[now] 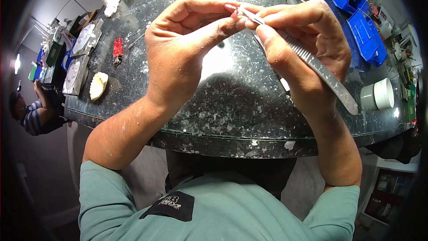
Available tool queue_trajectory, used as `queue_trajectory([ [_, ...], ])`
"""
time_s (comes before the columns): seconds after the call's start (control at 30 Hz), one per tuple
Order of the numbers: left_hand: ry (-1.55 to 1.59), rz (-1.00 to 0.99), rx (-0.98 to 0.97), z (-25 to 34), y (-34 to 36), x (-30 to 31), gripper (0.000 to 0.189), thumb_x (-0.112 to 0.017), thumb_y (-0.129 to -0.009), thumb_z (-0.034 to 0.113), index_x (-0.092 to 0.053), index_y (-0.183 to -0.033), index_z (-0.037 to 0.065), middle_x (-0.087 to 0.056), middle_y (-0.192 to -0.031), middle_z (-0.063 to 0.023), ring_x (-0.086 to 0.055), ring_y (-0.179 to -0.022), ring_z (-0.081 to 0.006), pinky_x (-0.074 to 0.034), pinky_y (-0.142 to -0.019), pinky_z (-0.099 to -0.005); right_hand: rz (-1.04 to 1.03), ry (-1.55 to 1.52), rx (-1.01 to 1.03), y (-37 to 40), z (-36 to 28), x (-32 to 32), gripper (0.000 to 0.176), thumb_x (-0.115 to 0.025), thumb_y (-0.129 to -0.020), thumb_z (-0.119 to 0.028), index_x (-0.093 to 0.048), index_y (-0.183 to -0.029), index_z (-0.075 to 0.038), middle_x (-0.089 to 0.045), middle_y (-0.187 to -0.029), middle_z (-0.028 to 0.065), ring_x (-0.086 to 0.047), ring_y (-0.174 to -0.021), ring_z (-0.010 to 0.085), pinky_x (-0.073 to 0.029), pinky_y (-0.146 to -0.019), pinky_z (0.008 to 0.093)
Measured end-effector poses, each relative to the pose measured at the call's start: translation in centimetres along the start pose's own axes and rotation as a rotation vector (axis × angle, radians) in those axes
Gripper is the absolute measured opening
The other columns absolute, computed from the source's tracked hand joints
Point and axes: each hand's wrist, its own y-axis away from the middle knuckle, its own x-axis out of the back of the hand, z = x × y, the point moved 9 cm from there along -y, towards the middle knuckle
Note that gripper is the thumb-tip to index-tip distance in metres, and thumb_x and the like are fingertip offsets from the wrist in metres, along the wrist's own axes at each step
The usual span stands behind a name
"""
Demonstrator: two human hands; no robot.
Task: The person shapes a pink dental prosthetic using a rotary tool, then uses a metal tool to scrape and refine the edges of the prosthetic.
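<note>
My left hand [187, 44] is raised over the dark stone table [232, 116], its fingertips pinched on a tiny pink piece [232, 9]. My right hand [307, 49] grips a long flat metal tool [321, 69] like a scalpel handle. The tool's tip touches the pink piece between my left fingertips. Both hands meet close together in front of me, above the table's near edge.
Blue bins [356, 22] stand at the back right, a white tub [379, 93] at the right edge. A red item [117, 49], a pale shell-like cast [98, 85] and grey moulds [78, 69] lie at left. Another person [33, 111] sits far left.
</note>
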Motion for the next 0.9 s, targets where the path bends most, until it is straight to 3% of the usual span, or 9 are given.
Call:
queue_trajectory([
  [0.17, -0.012, 0.01, -0.013, 0.1, 0.0, 0.1, 0.021, -0.067, -0.082, -0.004, -0.062, -0.103, -0.006, -0.068, -0.103, -0.018, -0.068, -0.093, -0.018, -0.053, -0.088, -0.0298, 0.021, -0.114, -0.008, -0.3, -0.8, -0.4, 0.012, -0.057, -0.083, 0.01, -0.056, -0.092, 0.003, -0.066, -0.097, 0.019, -0.066, -0.102, 0.0275, -0.052, -0.092, 0.0348],
  [0.27, -0.04, 0.007, -0.005, 0.1, 0.0, 0.0, 0.021, -0.067, -0.083, -0.004, -0.062, -0.104, -0.006, -0.068, -0.104, -0.0179, -0.067, -0.093, -0.0181, -0.053, -0.089, -0.0299, 0.003, 0.015, -0.072, -0.2, -0.3, -0.4, 0.012, -0.058, -0.083, 0.01, -0.056, -0.093, 0.003, -0.067, -0.098, 0.0204, -0.066, -0.101, 0.0273, -0.052, -0.093, 0.0348],
  [0.37, -0.1, 0.019, -0.001, 0.3, 0.0, 0.0, 0.022, -0.066, -0.083, -0.003, -0.062, -0.104, -0.006, -0.068, -0.104, -0.018, -0.067, -0.094, -0.0183, -0.053, -0.089, -0.0298, -0.028, 0.041, -0.055, -0.1, 0.4, -0.4, 0.011, -0.058, -0.083, 0.009, -0.057, -0.092, 0.003, -0.067, -0.099, 0.0216, -0.066, -0.101, 0.027, -0.052, -0.093, 0.0349],
  [0.43, -0.105, 0.018, -0.007, 0.4, 0.0, 0.0, 0.022, -0.066, -0.083, -0.003, -0.063, -0.105, -0.006, -0.068, -0.104, -0.0181, -0.067, -0.094, -0.0186, -0.053, -0.089, -0.0299, 0.045, -0.078, 0.086, 0.3, 1.0, 0.0, 0.011, -0.059, -0.083, 0.009, -0.057, -0.092, 0.003, -0.067, -0.099, 0.0218, -0.066, -0.101, 0.0267, -0.052, -0.093, 0.0352],
  [0.67, -0.134, 0.015, -0.002, 0.4, 0.1, -0.1, 0.025, -0.066, -0.083, -0.003, -0.063, -0.107, -0.006, -0.068, -0.106, -0.0175, -0.067, -0.095, -0.0205, -0.054, -0.088, -0.0308, 0.064, -0.08, 0.075, 0.3, 0.5, 0.2, 0.01, -0.059, -0.084, 0.008, -0.058, -0.093, 0.004, -0.067, -0.099, 0.0216, -0.066, -0.1, 0.025, -0.052, -0.093, 0.0351],
  [0.73, -0.143, 0.019, 0.003, 0.3, 0.1, 0.1, 0.025, -0.066, -0.083, -0.003, -0.063, -0.108, -0.006, -0.068, -0.106, -0.0173, -0.067, -0.096, -0.0207, -0.054, -0.088, -0.0309, -0.021, 0.077, -0.084, -0.3, -0.2, -0.5, 0.009, -0.06, -0.084, 0.007, -0.058, -0.092, 0.004, -0.067, -0.1, 0.0215, -0.066, -0.1, 0.0245, -0.052, -0.093, 0.0347],
  [0.9, -0.12, 0.01, -0.004, 0.4, 0.0, -0.1, 0.026, -0.066, -0.083, -0.002, -0.063, -0.109, -0.006, -0.067, -0.107, -0.0173, -0.067, -0.097, -0.0209, -0.054, -0.088, -0.0315, -0.005, 0.077, -0.087, -0.2, -0.2, -0.3, 0.011, -0.06, -0.084, 0.007, -0.058, -0.094, 0.002, -0.067, -0.099, 0.0186, -0.066, -0.099, 0.0226, -0.052, -0.092, 0.0325],
])
